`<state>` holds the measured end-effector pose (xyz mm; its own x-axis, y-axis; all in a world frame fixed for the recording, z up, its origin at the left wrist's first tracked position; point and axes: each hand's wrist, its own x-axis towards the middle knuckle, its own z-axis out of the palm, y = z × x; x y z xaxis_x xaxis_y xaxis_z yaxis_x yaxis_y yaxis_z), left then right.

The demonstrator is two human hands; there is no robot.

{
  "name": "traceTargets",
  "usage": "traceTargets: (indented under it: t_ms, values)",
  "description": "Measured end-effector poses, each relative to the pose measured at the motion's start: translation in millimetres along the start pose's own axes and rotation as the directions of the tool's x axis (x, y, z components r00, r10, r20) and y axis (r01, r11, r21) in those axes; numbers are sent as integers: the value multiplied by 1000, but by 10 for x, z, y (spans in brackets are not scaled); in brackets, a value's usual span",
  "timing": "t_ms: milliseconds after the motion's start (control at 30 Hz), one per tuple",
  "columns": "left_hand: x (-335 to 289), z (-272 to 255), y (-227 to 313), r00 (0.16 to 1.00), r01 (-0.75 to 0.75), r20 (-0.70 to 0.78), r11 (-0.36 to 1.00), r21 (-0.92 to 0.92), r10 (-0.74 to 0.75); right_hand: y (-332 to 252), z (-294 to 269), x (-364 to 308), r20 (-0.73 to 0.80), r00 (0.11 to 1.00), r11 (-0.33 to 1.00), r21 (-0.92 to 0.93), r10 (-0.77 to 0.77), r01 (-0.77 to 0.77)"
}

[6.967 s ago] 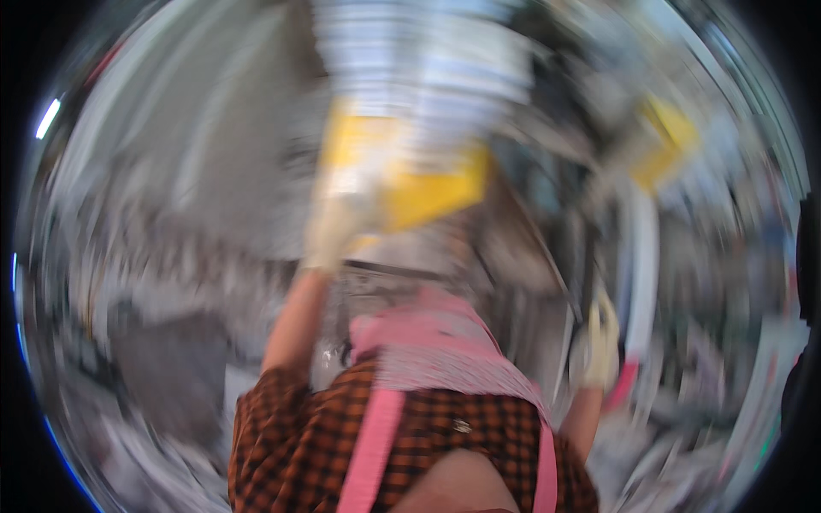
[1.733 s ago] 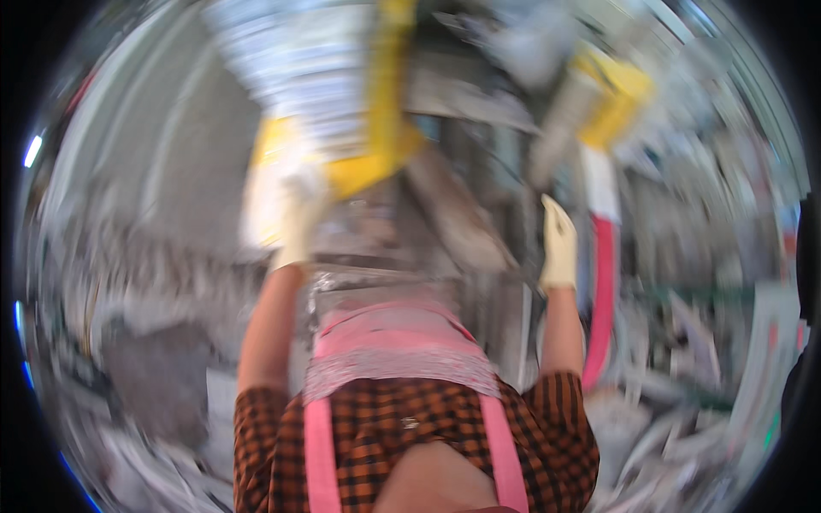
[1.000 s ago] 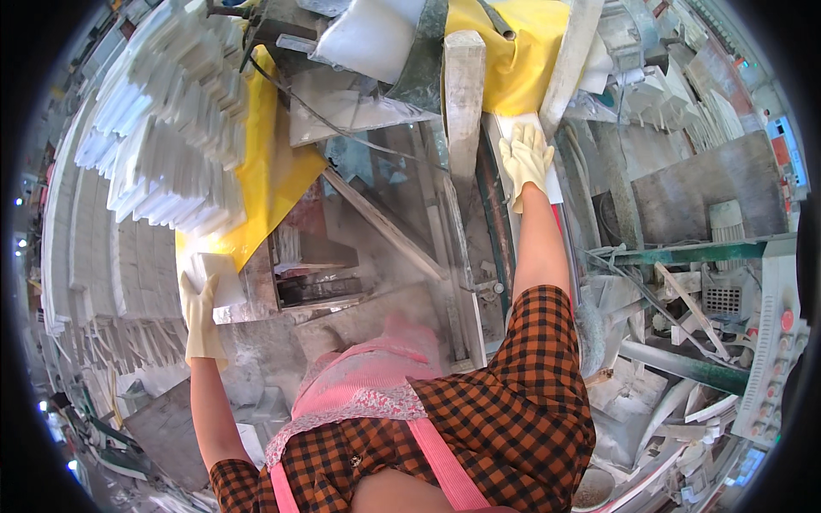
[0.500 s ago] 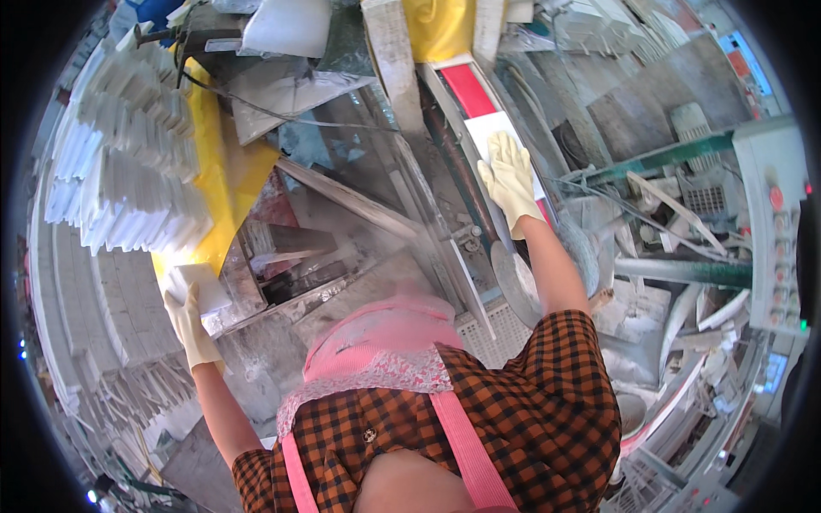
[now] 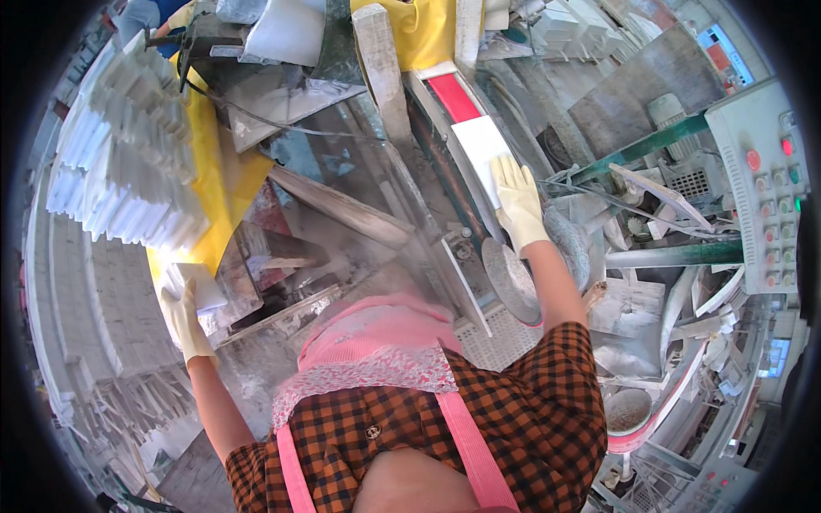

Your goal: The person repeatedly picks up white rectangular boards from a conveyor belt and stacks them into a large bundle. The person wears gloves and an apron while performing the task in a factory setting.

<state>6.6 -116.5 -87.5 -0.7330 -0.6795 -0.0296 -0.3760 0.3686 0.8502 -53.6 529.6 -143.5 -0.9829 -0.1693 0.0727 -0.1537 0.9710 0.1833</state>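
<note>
My right hand (image 5: pixel 518 202), in a cream rubber glove, lies with fingers stretched out on the near part of a white rectangular tile (image 5: pixel 475 141). That tile rests on a narrow red belt (image 5: pixel 455 98) running away from me between metal rails. At the left, my left hand (image 5: pixel 181 318), gloved alike, is closed around the near edge of a small white tile stack (image 5: pixel 201 287). This lies on a yellow sheet (image 5: pixel 209 235). Just beyond it stand long rows of thin white tiles (image 5: pixel 128 154); my fingertips are partly hidden by the held tiles.
A control panel (image 5: pixel 765 179) with coloured buttons stands at the right beside a green metal bar (image 5: pixel 676 255). A dusty round disc (image 5: pixel 511 278) sits near my right forearm. Wooden planks (image 5: pixel 342 205) and broken slabs lie between my hands. Another person's arm (image 5: pixel 180 19) shows at the far left.
My right hand has slid nearer to me along the tile, so more of its white face shows. My left hand stays at the tile stack. The whole view has shifted slightly.
</note>
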Motion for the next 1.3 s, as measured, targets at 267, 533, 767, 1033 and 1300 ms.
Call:
traceTargets:
  t_ms: [267,533,767,1033,1300]
  values:
    - [-36,7,71,999,35,-16,998,59,-34,149,150,120,-328,942,996,-72,-75,54]
    - [155,-34,-167,1000,31,-9,985,172,-30,8,72,656,-144,985,983,-171,-91,66]
    - [287,2,-462,999,-5,-48,996,93,9,2,120,913,-30,996,994,-74,-83,81]
    - [95,49,-63,970,234,38,967,98,-238,-497,-657,1167,126,892,605,693,435,-393]
    - [51,-22,-6,986,109,120,993,37,-112,-3628,-1056,860,54,976,-337,933,-213,-125]
